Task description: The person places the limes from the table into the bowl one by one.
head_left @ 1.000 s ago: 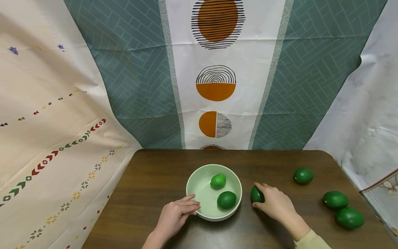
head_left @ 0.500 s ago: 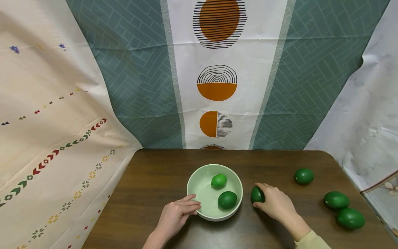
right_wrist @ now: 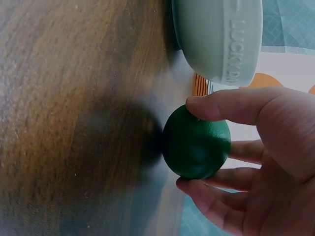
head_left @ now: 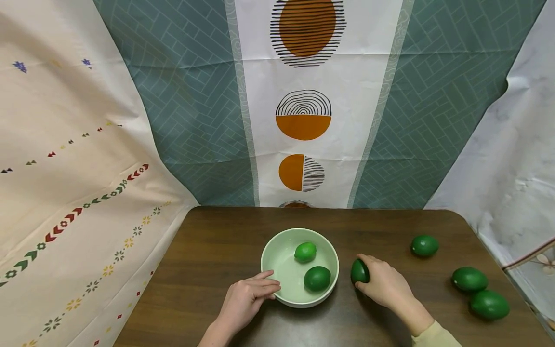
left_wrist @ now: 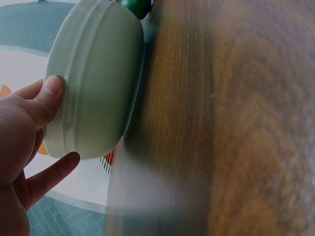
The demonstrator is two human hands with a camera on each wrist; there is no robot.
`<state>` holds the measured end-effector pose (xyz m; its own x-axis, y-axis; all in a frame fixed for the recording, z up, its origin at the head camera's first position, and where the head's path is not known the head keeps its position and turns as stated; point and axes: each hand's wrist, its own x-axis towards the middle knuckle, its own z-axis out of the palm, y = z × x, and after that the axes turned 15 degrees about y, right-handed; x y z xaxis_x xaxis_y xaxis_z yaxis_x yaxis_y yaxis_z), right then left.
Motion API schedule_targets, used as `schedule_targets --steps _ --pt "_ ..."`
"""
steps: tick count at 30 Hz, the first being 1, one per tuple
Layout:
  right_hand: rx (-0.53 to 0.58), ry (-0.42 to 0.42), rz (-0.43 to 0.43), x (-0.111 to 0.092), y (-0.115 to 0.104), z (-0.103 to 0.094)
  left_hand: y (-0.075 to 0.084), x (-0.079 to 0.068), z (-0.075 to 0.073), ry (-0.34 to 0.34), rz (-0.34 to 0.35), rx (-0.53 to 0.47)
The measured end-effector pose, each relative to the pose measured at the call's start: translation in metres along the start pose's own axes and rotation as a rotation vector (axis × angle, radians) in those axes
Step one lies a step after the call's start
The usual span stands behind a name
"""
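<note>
My left hand (head_left: 248,300) grips the near left rim of a pale green bowl (head_left: 281,265). Its thumb presses the outer wall in the left wrist view, while other fingers reach over the rim. Inside the bowl lie a small bright green lime (head_left: 305,252) and a larger dark green one. To the right of the bowl, my right hand (head_left: 385,283) holds a dark green lime (right_wrist: 196,142) between thumb and fingers. That lime is down at the tabletop, apart from the bowl; the hand hides part of it in the head view.
Three more dark green limes lie on the right of the brown wooden table (head_left: 217,250): one lime (head_left: 424,246) farther back, and a pair (head_left: 469,279) close together near the right edge. Patterned cloths (head_left: 204,120) hang behind the table and at both sides.
Almost nothing differs. The head view has shifted very slightly; both hands, the bowl and the limes keep their places relative to one another.
</note>
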<state>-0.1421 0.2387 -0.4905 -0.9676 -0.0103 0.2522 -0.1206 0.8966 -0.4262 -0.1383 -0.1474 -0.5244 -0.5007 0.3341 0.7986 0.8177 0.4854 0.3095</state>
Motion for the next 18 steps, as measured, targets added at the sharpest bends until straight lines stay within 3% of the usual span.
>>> schedule_targets --steps 18 --pt "0.023 -0.003 0.035 0.0004 0.0017 -0.0014 -0.0003 0.0005 0.0001 -0.004 0.002 0.007"
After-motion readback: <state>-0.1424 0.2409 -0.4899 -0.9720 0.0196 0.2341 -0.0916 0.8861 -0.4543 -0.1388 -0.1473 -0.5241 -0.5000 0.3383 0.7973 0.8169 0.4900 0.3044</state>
